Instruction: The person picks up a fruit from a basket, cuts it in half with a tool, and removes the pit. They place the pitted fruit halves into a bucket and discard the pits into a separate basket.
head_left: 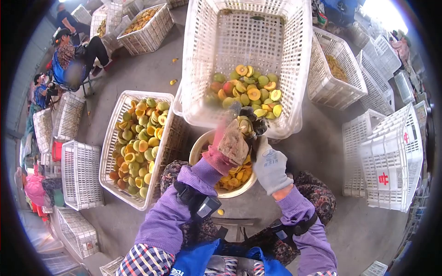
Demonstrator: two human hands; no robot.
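Observation:
My left hand [229,145], in a pink glove with a worn tan patch, is closed at the front edge of the big crate; what its fingers hold is hidden and blurred. My right hand [270,163], in a pale grey glove with dark fingertips, is closed on a greenish-yellow peach [246,126] between the two hands. Below them a white bucket [252,184] holds orange fruit pieces [235,178]. The tilted white crate [248,41] ahead holds whole and halved peaches [253,92] gathered at its near end.
On my left stands a white crate [105,161] full of hollowed peach halves [138,147]. More crates [391,158] are stacked on the right, and others [146,30] hold fruit at the back. A seated person [69,62] is at upper left. Fruit bits [173,82] lie on the floor.

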